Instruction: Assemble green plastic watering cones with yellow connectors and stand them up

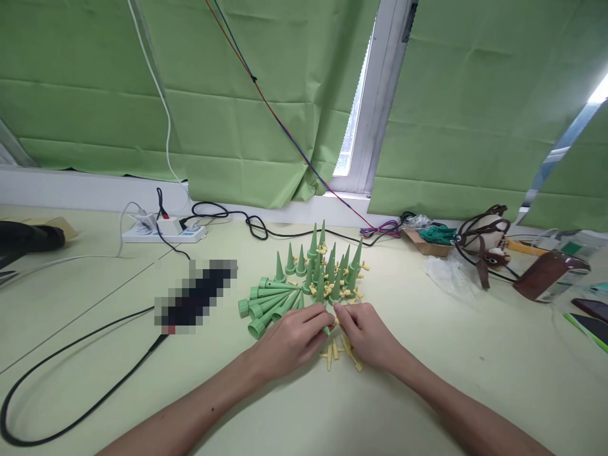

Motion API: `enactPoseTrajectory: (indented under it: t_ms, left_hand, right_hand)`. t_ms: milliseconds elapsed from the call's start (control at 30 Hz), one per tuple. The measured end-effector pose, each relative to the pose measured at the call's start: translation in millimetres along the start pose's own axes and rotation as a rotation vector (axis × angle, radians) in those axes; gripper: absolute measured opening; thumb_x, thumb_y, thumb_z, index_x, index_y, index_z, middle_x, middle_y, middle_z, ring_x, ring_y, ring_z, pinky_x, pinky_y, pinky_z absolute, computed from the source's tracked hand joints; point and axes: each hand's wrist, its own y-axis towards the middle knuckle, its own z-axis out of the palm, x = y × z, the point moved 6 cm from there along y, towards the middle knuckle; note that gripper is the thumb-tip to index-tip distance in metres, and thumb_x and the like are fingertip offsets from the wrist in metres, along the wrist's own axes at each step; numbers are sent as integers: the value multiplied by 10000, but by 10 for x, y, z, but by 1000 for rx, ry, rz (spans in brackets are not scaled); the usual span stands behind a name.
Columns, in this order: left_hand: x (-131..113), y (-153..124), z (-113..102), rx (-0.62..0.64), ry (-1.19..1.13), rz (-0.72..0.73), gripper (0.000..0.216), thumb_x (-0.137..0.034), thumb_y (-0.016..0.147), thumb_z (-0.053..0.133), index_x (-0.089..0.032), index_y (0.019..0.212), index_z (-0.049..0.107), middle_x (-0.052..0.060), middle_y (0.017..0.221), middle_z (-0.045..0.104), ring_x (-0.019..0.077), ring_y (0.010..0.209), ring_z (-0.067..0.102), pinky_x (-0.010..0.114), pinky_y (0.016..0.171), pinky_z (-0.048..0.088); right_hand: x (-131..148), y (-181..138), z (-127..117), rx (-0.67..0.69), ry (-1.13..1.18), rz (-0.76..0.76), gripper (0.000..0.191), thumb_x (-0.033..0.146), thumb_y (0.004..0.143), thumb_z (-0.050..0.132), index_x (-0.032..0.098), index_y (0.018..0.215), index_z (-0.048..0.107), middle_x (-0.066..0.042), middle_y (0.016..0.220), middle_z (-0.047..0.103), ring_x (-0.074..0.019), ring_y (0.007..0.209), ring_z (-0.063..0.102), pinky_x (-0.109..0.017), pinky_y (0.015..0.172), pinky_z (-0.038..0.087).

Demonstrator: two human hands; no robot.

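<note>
My left hand is closed around a green plastic spike, whose tip pokes out below the fingers. Close against it, my right hand pinches a small yellow valve piece, mostly covered by the fingers. Whether the two parts touch is hidden. Several green spikes stand upright just beyond my hands, many with yellow valves on them. To their left, more green spikes lie on their sides in a fan. Loose yellow valves lie on the table below my hands.
On the pale table, a pixelated dark object with a black cable lies left. A power strip sits at the back left. A cardboard box, clear plastic bag and brown jar stand right.
</note>
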Motion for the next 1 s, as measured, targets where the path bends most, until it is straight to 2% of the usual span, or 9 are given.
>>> enactPoseTrajectory:
  t_ms: [133, 300, 400, 500, 700, 767, 900, 1000]
  left_hand:
    - [0, 13, -14, 13, -32, -47, 148, -83, 936, 473, -182, 976, 576, 39, 850, 600, 147, 719, 561, 249, 639, 462]
    - [22, 62, -144, -81, -94, -105, 118, -141, 968, 486, -187, 1001, 590, 41, 883, 621, 128, 706, 571, 230, 618, 470]
    - [139, 73, -268, -198, -105, -217, 72, -196, 956, 543, -187, 1011, 589, 23, 873, 645, 98, 610, 548, 212, 558, 457]
    - [277, 69, -417, -325, -50, -330, 91, -243, 923, 599, -183, 990, 609, -5, 767, 649, 101, 570, 546, 225, 572, 473]
    - [605, 48, -682, -416, -132, -580, 163, -336, 886, 614, -176, 918, 631, 26, 821, 676, 135, 639, 616, 252, 627, 519]
    - [715, 24, -791, -458, -192, -667, 204, -368, 851, 639, -170, 902, 637, 18, 723, 653, 146, 599, 612, 256, 585, 509]
    - [866, 89, -959, -420, -288, -755, 278, -427, 840, 625, -164, 927, 652, 24, 642, 654, 170, 577, 621, 267, 553, 495]
    - [969, 250, -1051, -351, -200, -752, 293, -437, 826, 621, -166, 924, 677, 38, 661, 679, 194, 621, 647, 272, 551, 479]
  right_hand:
    - [-14, -10, -5, -16, 20, 14, 489, 426, 1015, 333, 206, 603, 188, 52, 533, 208, -106, 515, 196, -278, 500, 187]
    - [-18, -15, -92, -157, 44, -26, 508, 456, 1021, 337, 205, 590, 244, 53, 516, 247, -103, 499, 217, -276, 498, 210]
    - [-11, -16, -128, -211, 58, -61, 499, 443, 1022, 343, 206, 588, 278, 52, 510, 276, -100, 484, 236, -273, 492, 222]
    - [10, -26, -119, -207, 66, -105, 478, 409, 1021, 357, 208, 596, 273, 55, 510, 273, -98, 479, 235, -272, 489, 220]
    - [96, -75, -53, -156, 66, -249, 445, 314, 1011, 401, 209, 615, 227, 63, 527, 242, -94, 481, 211, -269, 498, 210]
    - [108, -88, -38, -144, 63, -279, 438, 291, 1008, 405, 210, 619, 220, 66, 528, 230, -93, 478, 210, -269, 498, 207]
    - [100, -93, -25, -131, 54, -289, 436, 279, 1006, 407, 210, 621, 214, 68, 526, 224, -93, 476, 212, -268, 500, 205]
    - [101, -93, -17, -119, 53, -284, 435, 280, 1006, 405, 209, 619, 219, 67, 525, 236, -94, 478, 218, -265, 501, 209]
